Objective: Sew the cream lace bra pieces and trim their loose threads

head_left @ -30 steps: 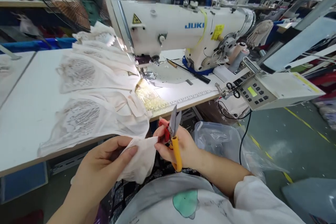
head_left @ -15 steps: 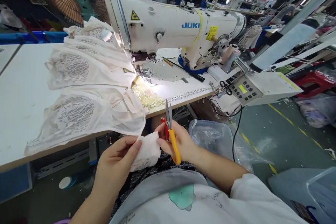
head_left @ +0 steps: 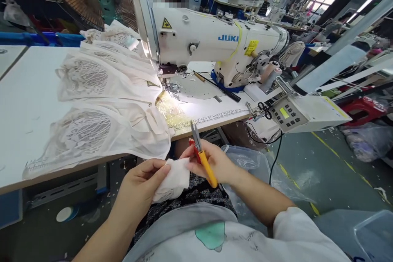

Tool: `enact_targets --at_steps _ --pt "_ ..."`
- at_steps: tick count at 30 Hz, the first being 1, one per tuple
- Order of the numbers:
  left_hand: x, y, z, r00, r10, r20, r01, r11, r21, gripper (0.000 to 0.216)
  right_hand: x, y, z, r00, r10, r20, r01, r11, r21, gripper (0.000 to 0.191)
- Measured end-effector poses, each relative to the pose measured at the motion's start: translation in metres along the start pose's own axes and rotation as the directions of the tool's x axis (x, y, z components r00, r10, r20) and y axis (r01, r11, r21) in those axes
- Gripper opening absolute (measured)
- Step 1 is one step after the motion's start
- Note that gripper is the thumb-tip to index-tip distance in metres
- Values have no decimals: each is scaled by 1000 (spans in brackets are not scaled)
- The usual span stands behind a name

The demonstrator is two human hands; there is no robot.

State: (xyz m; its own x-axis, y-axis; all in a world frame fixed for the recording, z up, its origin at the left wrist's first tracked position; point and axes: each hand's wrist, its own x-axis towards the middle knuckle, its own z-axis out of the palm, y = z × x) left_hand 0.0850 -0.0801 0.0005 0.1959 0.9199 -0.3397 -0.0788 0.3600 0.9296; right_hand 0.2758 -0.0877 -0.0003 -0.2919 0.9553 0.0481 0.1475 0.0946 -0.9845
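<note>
"JUKI" in blue on white sewing machine [head_left: 215, 45]

The white tabletop [head_left: 27, 102] carries a JUKI sewing machine [head_left: 211, 43] at its right half. Left of the needle lies an overlapping row of pale lace-panelled fabric pieces [head_left: 101, 131], the nearest drooping over the front edge. A dark-handled slender tool [head_left: 217, 86] lies by the machine's base, and a measuring strip [head_left: 221, 116] runs along the front edge.

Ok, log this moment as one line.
left hand: pinches white fabric piece | right hand: holds yellow thread snips, also touching fabric | place: over lap, before sewing machine
</note>
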Motion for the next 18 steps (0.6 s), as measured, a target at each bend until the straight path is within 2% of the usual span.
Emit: enact_targets --at_steps 1,3,6,9,18 --pt "-1 1 2 1000 -4 14 4 1000 -12 33 2 -3 -11 994 1 107 9 996 -91 50" --pt "-4 5 6 1000 -4 29 5 1000 -25 28 7 -7 -34 948 29 316 72 950 -305 58" --pt "-7 10 12 999 12 37 -12 1000 2 25 12 -8 -57 854 145 500 155 846 -510 63" --pt "-8 12 17 999 28 43 -29 999 35 25 10 -7 -65 807 225 546 173 794 -583 62" --pt "-6 14 26 999 42 18 -43 999 26 24 2 -12 -72 817 301 492 139 725 -675 62"
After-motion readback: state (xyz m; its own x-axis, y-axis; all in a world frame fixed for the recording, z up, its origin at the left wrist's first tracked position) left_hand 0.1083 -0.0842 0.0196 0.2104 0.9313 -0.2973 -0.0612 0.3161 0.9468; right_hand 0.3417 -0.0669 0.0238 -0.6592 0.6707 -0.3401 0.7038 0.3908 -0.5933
